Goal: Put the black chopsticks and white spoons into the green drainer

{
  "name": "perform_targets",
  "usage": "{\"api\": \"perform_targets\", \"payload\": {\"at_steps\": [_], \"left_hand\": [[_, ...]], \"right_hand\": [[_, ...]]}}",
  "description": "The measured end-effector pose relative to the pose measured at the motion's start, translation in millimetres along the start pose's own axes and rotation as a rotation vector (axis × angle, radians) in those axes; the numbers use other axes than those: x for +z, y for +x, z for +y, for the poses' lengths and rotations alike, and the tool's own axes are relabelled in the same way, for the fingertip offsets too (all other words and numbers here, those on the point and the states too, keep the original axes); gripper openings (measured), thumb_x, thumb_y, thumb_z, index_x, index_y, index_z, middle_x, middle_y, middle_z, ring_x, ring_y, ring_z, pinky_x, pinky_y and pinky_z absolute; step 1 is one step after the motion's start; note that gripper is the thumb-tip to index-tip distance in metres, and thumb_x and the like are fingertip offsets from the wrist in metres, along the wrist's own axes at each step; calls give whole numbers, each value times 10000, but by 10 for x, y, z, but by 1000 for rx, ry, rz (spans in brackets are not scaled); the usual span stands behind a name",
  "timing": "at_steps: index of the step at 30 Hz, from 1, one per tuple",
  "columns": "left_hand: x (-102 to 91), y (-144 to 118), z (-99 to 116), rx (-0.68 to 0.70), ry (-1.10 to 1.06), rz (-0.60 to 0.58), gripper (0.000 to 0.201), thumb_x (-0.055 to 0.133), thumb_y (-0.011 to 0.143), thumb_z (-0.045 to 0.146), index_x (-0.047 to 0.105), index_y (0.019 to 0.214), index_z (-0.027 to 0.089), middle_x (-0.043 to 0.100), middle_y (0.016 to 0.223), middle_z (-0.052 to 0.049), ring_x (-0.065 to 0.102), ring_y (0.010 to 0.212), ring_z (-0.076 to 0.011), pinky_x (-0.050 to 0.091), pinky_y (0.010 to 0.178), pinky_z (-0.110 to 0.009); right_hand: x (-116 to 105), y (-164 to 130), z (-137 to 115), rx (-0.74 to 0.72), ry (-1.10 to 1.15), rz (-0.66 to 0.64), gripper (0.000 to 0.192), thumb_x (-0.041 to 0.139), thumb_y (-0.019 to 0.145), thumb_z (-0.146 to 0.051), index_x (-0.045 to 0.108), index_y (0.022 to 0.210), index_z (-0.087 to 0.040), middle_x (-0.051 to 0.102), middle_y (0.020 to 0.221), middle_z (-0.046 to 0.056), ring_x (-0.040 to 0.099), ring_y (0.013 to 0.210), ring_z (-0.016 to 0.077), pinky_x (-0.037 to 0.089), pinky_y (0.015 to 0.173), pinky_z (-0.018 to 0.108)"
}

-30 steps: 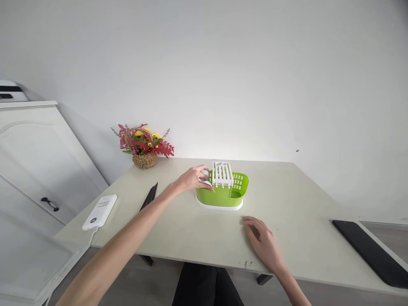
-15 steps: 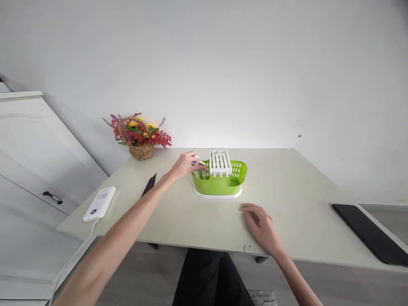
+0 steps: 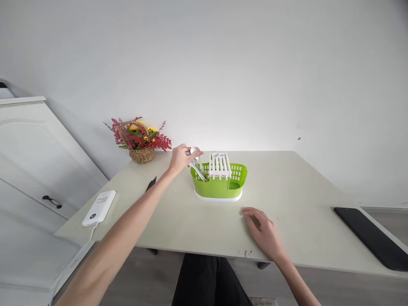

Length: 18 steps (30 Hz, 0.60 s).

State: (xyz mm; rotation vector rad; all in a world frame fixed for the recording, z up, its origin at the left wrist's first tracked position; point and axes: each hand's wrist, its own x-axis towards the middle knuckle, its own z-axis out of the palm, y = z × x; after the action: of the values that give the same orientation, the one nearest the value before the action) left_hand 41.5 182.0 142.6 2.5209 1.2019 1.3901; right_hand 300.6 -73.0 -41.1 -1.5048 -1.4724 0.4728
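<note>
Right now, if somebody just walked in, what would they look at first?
Most likely the bright green caddy in the middle of the table, with a white rack on top. The left hand has white spoons in its grip at the caddy's left end, while the right hand rests flat on the table nearer the front edge. After that, the basket of red and yellow flowers by the wall.

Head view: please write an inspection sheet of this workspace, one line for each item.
Surface: pale table, small marks at near edge.
Job's things: white spoons leaning in green cutlery drainer.
Clutter: flower basket, black chopsticks, black slab.
Grippers: left hand grips the spoons; right hand rests flat on table.
Cables: white cable from power bank.
Surroundings: white wall, white cabinet.
</note>
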Motion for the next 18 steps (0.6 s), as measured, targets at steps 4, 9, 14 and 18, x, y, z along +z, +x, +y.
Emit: {"api": "perform_targets", "payload": {"at_steps": [4,9,14,18], "left_hand": [[-108,87,48,-108,15,73,521,808,775,600,655,528,168,524,548,14,496,523,-120,332,542,-264],[-258,183,82,-341,-114,88,545,772,776,660,688,575,161,573,471,4,577,459,-150,341,456,-247],[-321,276,-139,-459,-295,124,541,780,752,676,710,654,148,660,573,-28,610,475,-157,377,409,-237],[-494,293,-428,-519,-393,152,567,766,748,707,685,701,148,694,659,-53,615,539,-144,410,424,-221]], "right_hand": [[-4,-2,12,2,-10,-3,242,486,965,-337,709,1022,-262,723,1266,86,630,1224,258,508,998,430],[-5,-6,18,7,-25,-12,239,488,967,-334,706,1035,-263,720,1273,81,631,1220,252,496,1027,437],[0,-15,28,15,-28,-20,245,483,972,-348,705,1028,-264,719,1274,83,629,1223,256,482,1052,448],[11,-28,46,22,-27,-26,237,489,969,-358,701,1025,-267,717,1281,73,630,1222,253,487,1045,443]]}}
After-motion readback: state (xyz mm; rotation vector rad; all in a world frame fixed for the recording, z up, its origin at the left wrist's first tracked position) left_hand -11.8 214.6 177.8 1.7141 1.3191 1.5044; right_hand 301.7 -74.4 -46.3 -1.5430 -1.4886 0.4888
